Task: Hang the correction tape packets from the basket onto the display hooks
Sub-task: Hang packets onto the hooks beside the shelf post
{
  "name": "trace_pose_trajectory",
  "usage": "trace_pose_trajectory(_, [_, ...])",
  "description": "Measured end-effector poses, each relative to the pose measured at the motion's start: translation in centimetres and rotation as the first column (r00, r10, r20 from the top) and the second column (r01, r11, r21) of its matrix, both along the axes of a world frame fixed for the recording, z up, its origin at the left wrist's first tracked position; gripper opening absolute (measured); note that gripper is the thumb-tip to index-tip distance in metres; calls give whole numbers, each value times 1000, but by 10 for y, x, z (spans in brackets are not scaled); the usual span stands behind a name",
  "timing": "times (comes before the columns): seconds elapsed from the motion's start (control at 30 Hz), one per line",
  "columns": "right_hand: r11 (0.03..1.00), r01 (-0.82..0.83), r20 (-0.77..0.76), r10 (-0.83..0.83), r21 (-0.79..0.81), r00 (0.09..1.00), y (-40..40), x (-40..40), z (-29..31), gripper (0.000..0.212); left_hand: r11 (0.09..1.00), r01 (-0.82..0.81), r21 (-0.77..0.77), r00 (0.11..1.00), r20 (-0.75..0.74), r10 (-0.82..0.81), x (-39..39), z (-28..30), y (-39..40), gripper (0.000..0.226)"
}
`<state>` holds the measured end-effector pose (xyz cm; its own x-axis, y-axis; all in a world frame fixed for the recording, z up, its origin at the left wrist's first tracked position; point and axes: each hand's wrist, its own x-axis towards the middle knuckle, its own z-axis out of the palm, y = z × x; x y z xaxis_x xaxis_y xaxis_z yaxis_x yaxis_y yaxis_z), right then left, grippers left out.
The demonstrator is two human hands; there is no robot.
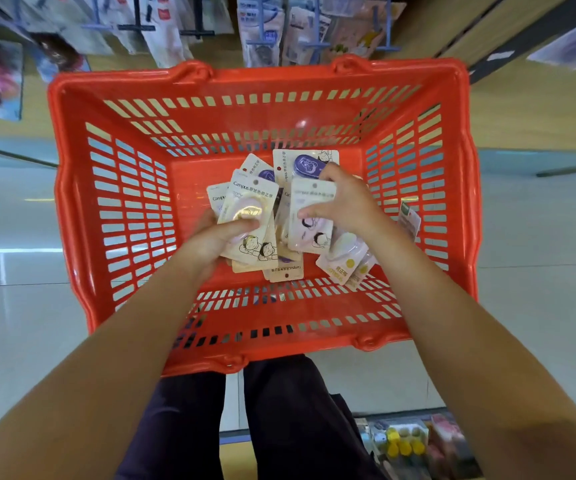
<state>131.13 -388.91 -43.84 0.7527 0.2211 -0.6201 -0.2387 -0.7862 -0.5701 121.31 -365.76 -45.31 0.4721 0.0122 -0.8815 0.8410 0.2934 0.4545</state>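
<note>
Both hands down in the red basket (82,188): left hand (217,233) gripping a cream Campus packet (250,220), right hand (345,199) pinching another packet (309,216) mid-floor; light, stiff, slippery cards, best held beside the punched hole

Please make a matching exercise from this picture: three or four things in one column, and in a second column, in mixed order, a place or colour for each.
Column 1:
1. basket
2. left hand
3. right hand
4. packet with the dark purple tape

Column 2:
A. grips a cream packet
B. red plastic
C. lies at the far end of the pile
D. pinches a pale packet

Pairs: 1-B, 2-A, 3-D, 4-C
</note>
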Motion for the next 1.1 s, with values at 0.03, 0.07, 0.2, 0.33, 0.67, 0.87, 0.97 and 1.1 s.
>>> trace_pose_trajectory(0.03, [995,71,-26,-69,74,997,3,0,9,56,1000,-10,6,1000,23,10,1,10,1,98])
trace_pose_trajectory(0.07, [982,134,-54,-128,132,990,5,2,21,50,1000,-22,7,999,46,22,3,22,1,91])
trace_pose_trajectory(0.2, [890,289,-144,-254,353,957,12,8,99,37,999,-35,10,990,140,34,10,82,8,73])
trace_pose_trajectory(0.33, [712,393,-193,-348,582,917,31,3,189,43,997,-56,-59,945,318,72,17,172,6,82])
trace_pose_trajectory(0.67, [597,67,288,-478,800,830,127,-1,470,11,977,-210,29,610,785,108,36,452,23,73])
trace_pose_trajectory(0.87, [553,-208,429,-306,807,850,187,-15,577,20,948,-316,32,358,930,88,32,565,87,58])
trace_pose_trajectory(0.97, [506,-214,382,-256,836,888,217,-20,602,34,949,-312,-50,274,951,141,27,595,134,54])
trace_pose_trajectory(1.1, [459,-212,362,-267,863,893,279,-26,620,50,963,-237,-127,260,947,188,18,613,201,52])
